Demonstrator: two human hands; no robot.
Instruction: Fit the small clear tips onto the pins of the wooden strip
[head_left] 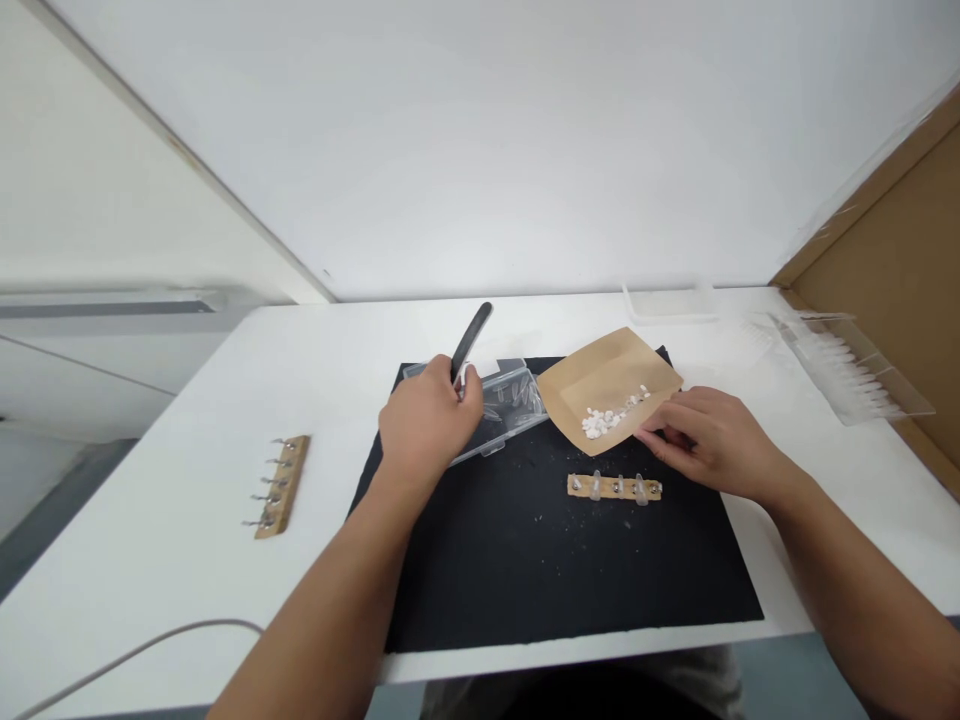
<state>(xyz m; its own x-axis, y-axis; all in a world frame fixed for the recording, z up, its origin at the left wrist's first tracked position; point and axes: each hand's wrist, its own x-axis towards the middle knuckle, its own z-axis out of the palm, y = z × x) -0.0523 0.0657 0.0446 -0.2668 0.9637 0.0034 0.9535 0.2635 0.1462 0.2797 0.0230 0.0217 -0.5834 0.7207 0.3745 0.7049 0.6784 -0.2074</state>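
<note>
My left hand [426,418] is closed around a slim black nail file [472,338], which points up and away. A small white piece shows by its thumb, too small to name. Beneath that hand lies a clear plastic case [517,425] of transparent nail tips [519,388]. My right hand [705,440] pinches the near right corner of a tan paper sheet [622,360], with small white pieces [600,422] heaped on it. Just in front of the paper, a cork-coloured strip [617,488] carries several clear nail tips.
A black mat [570,580] with scattered specks covers the middle of the white table [180,500]. At left stands another strip with metal clips [283,485]; a cable [150,645] runs nearby. Clear trays [855,375] sit at right by a cardboard panel [892,230].
</note>
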